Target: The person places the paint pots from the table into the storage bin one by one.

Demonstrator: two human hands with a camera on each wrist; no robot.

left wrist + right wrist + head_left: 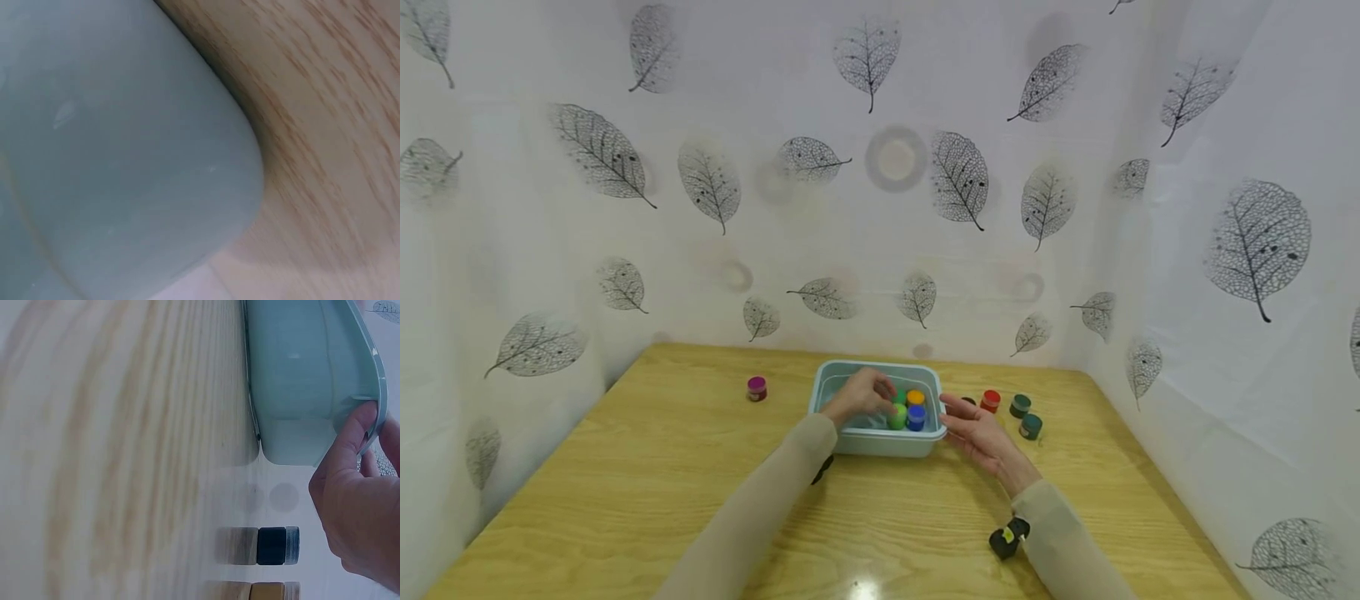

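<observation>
White curtain (880, 242) with grey leaf prints, behind and to both sides. One wooden table (880, 517) below it. One pale blue tub (883, 446), midway along the table's back edge, a little in from it.

Two hands. Right hand (985, 437) pinches the tub's rim at its right end, thumb on the outer wall. Left hand (862, 395) reaches inside, fingers bent, beside the green lids; cannot tell whether it grips one.

Two black wrist units (1009, 537), one per arm; yellow-green mark on the right one.

Small jars. Four seen in the tub, clustered at its right end: green jar (900, 396), orange jar (916, 397), light green jar (897, 417), blue jar (916, 417). Toward the table's back left corner, one magenta jar (757, 388), its pale side marking too small to read. Toward the back right corner: one red jar (991, 401), two dark green jars (1020, 406), one black jar (968, 401) partly hidden by the right hand. Right wrist view adds one yellow jar (267, 591).
</observation>
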